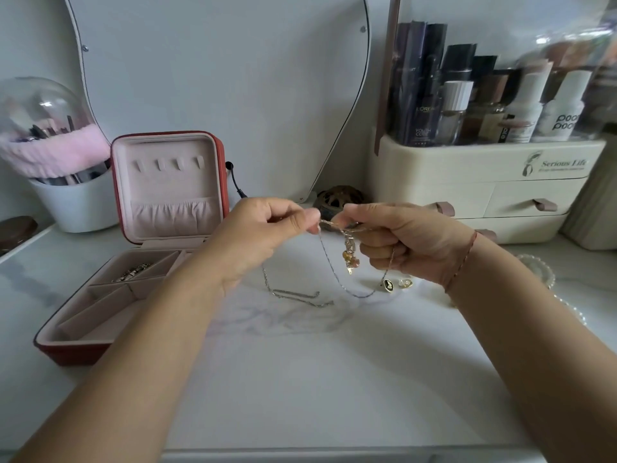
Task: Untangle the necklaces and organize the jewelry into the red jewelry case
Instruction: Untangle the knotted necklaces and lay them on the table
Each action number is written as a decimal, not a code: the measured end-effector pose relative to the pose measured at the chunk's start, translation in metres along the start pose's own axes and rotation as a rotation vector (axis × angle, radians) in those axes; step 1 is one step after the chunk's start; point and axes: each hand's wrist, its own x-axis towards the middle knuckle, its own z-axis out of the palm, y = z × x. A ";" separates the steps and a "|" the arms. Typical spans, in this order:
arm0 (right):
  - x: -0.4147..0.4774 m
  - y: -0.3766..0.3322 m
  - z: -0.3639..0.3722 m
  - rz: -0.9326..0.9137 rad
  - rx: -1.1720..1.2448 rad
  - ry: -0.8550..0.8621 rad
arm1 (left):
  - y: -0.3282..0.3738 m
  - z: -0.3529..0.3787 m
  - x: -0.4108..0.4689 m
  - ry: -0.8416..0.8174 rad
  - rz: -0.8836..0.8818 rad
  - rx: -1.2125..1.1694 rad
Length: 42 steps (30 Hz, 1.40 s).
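My left hand (263, 235) and my right hand (407, 242) pinch a knot of tangled necklaces (349, 243) between them, held above the marble tabletop. Gold and amber charms (351, 259) dangle from the knot. A thin silver chain (337, 275) loops down from it, and a second silver chain (293, 294) trails onto the table. A black oval pendant (388, 285) and a small gold ring (405, 283) lie under my right hand. The red jewelry case (133, 248) stands open at the left, pink inside, with one piece of jewelry (132, 272) in a tray compartment.
A cream cosmetics organizer (484, 188) with drawers and bottles fills the back right. A white brush holder (76, 202) with a clear dome stands at the back left. A mirror (217, 78) leans on the wall. A glass beaded dish (541, 272) sits by my right wrist.
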 end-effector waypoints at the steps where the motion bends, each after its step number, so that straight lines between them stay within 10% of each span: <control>1: 0.000 0.000 0.000 0.009 -0.041 -0.012 | 0.000 0.000 0.001 0.034 0.020 -0.052; 14: 0.000 0.005 0.006 -0.036 -0.435 -0.046 | 0.001 0.002 0.002 0.148 0.093 -0.306; 22: -0.001 0.003 0.006 0.021 0.070 -0.238 | -0.002 0.001 0.004 0.233 0.064 -0.223; 34: -0.001 0.002 0.006 -0.030 -0.123 -0.089 | -0.006 0.002 0.006 0.245 0.070 -0.154; 42: 0.005 -0.002 0.005 -0.275 0.212 0.042 | -0.007 0.004 0.005 0.114 -0.032 -0.049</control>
